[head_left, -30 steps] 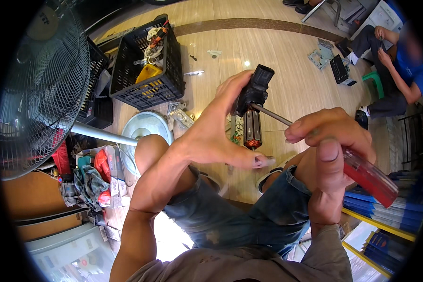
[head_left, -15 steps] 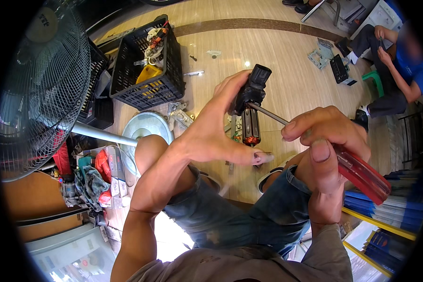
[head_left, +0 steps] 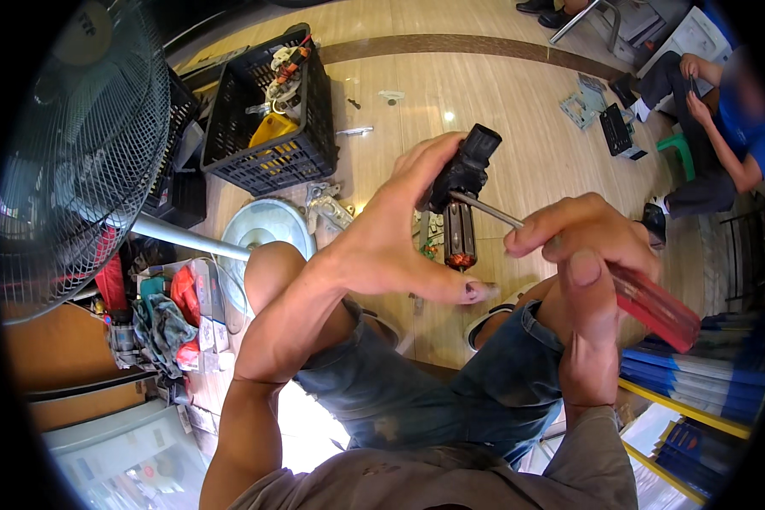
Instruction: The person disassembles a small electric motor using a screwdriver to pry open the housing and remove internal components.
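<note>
In front of my knees, my left hand [head_left: 382,242] grips a black plastic motor end cap [head_left: 466,174], its fingers behind the part and its thumb stretched out below. From the cap hangs a motor armature [head_left: 460,234], a ribbed metal cylinder with copper windings at its lower end. My right hand [head_left: 591,238] is closed around a screwdriver [head_left: 654,308] with a clear red handle. The screwdriver's thin shaft runs left between thumb and forefinger, and its tip touches the joint between cap and armature. The fingers behind the cap are partly hidden.
A black plastic crate [head_left: 272,153] with assorted parts stands at the far left, beside a large standing fan [head_left: 85,161] on a round base [head_left: 268,225]. Metal pieces [head_left: 327,206] lie near my left knee. At the far right, another person [head_left: 735,140] sits on a green stool [head_left: 677,153].
Both hands have shifted slightly, the cap and armature moving a little right and down. The screwdriver handle has swung slightly up and left, its tip still against the part.
</note>
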Motion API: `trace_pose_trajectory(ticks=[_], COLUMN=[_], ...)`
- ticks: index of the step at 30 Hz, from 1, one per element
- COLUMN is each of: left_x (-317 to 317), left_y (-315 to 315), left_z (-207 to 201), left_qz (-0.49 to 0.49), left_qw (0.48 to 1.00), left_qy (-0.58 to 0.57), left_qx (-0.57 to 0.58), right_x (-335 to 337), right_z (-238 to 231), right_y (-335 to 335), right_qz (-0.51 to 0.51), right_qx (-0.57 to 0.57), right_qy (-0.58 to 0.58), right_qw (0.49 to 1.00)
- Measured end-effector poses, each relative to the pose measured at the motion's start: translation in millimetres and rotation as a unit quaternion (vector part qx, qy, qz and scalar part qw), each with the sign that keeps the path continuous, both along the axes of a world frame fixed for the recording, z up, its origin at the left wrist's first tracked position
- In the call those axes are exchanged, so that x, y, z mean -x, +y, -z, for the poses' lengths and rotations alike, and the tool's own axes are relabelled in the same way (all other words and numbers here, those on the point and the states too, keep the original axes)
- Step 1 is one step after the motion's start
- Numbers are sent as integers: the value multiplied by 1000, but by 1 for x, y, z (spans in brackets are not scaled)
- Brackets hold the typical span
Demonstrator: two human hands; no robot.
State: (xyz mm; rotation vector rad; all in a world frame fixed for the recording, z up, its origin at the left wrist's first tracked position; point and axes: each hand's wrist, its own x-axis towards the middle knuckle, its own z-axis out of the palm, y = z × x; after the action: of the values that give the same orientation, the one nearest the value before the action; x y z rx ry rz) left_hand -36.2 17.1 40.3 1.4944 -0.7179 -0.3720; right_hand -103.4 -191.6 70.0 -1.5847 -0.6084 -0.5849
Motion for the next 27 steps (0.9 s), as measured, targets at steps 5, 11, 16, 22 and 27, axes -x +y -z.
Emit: trace_pose_trajectory(ticks=[5,11,16,22,27], left_x=[0,1,3,5,3], left_y=[2,1,-1,-1,-4], left_z=[1,-1,0,-2,-2], left_qz=[-17,-8,-1,3,-1], left_qw=[1000,998,1000,998,997], left_qy=[-3,-42,12,62,68], left_qx=[0,-41,-21,19,37], right_x=[4,5,4,4,4], right_z=[-7,-14,-5,-4,-1], right_y=[10,10,3,2,2], right_qz=[45,69,25,4,9], right_qx=[1,72,26,-37,-55], right_qy=[44,-18,17,72,84], right_qw=[998,995,999,997,995])
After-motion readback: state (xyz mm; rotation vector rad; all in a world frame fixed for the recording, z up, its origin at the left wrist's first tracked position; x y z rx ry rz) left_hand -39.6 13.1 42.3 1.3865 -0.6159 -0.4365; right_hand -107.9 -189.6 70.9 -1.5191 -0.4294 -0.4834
